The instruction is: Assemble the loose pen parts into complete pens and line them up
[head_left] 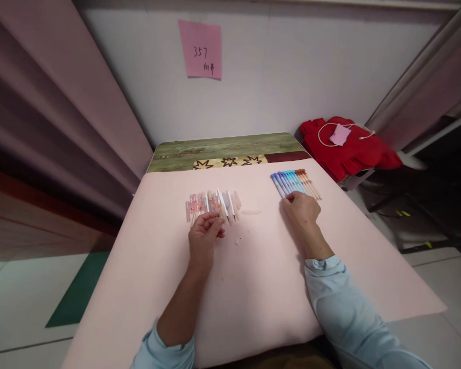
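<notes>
here, right hand (304, 209) is at colored pens (292, 181) (near sheet's right edge (369, 228)).

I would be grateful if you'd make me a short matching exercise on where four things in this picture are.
Column one:
1. left hand
2. right hand
3. 357 note
4. red cloth

Column two:
A. on the wall
B. at the blue-to-brown pens
C. beyond the right edge of the table
D. at the pale pens

Right pairs: 1-D, 2-B, 3-A, 4-C
</notes>
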`<state>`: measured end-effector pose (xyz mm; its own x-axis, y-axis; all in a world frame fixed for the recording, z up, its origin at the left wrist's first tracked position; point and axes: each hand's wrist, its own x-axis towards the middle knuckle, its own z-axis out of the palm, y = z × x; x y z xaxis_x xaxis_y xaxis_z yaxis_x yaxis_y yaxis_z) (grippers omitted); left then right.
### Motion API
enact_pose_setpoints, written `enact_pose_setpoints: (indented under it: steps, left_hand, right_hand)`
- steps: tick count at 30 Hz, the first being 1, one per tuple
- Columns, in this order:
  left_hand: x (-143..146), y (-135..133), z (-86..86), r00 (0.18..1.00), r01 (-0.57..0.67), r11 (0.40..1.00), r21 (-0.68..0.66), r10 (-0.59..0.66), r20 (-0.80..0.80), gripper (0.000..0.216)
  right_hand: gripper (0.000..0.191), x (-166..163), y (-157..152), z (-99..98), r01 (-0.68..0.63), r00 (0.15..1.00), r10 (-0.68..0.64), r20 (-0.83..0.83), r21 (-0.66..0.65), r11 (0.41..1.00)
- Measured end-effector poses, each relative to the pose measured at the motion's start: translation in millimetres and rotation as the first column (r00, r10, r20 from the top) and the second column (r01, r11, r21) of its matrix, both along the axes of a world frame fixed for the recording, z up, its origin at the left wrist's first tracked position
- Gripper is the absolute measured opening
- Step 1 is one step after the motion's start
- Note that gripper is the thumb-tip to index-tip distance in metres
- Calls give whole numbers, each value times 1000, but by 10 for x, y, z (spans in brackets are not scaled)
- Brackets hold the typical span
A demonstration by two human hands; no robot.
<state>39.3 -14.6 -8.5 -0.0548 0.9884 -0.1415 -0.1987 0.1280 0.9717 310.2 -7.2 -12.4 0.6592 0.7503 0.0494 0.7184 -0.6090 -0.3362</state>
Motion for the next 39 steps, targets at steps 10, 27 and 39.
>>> enact_pose_setpoints:
  steps: [10,27,39]
  left_hand:
    - [10,1,7,1000,-8,1000,-3,8,1,38]
    - [-408,239,-18,901,-430,893,137,414,131,21]
    - [-527,337,-76,875,-483,868,115,475,91,22]
  right_hand:
    - [27,4,-27,50,-8,1000,7,20,34,999]
    - [13,-561,-85,-106,-537,832,552,-48,174,825]
    - [25,-699,44,-235,-242,777,434,-456,419,875]
